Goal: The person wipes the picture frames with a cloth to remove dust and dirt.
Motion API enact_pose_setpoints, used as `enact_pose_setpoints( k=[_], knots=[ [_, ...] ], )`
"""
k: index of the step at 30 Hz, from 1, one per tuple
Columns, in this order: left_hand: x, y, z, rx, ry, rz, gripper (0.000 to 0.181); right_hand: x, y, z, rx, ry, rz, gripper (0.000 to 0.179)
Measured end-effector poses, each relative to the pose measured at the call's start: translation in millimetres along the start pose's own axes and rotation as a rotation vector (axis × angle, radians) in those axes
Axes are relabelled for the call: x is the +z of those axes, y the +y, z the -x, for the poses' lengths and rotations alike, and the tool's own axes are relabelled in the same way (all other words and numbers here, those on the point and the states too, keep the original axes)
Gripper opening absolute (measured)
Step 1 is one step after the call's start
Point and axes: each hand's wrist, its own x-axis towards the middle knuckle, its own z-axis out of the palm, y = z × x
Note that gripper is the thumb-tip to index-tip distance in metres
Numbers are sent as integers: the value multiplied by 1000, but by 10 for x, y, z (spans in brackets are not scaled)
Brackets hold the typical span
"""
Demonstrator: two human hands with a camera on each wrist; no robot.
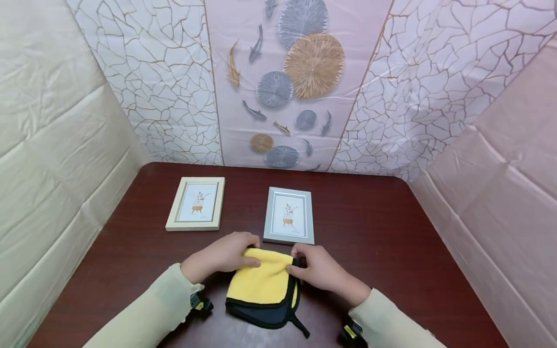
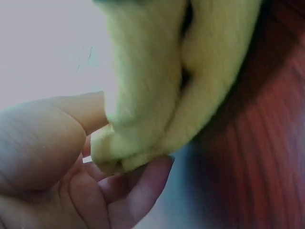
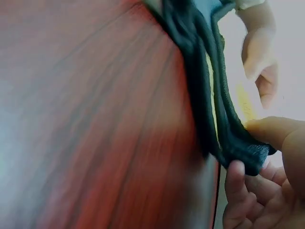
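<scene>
A yellow cloth (image 1: pixel 263 278) with a black border and a dark grey underside hangs folded between my two hands, just above the table. My left hand (image 1: pixel 228 253) pinches its upper left corner between thumb and fingers. At the upper right corner, my right hand (image 1: pixel 319 268) pinches the black edge. The left wrist view shows the folded yellow layers (image 2: pixel 147 71) between thumb and fingertips. In the right wrist view, the stacked black edges (image 3: pixel 219 105) run into the right hand's pinch. A black loop dangles from the cloth's lower right corner.
A silver-grey picture frame (image 1: pixel 288 239) lies flat just beyond the cloth. Farther left lies a cream picture frame (image 1: pixel 193 226). Both are on the dark red wooden table (image 1: pixel 370 217), which has patterned fabric walls (image 1: pixel 165 72) at its back and sides.
</scene>
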Motion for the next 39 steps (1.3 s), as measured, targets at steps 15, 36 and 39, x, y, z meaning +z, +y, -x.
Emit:
enact_pose_setpoints(
  k=[15,36,39],
  knots=[
    [313,367,-264,69,-3,2,19,-409,439,373,195,-103,-18,15],
    [-17,45,-421,7,383,32,35,-787,356,346,216,0,471,21],
    [-31,-8,-504,-18,377,-6,40,-603,271,246,186,52,462,16]
  ],
)
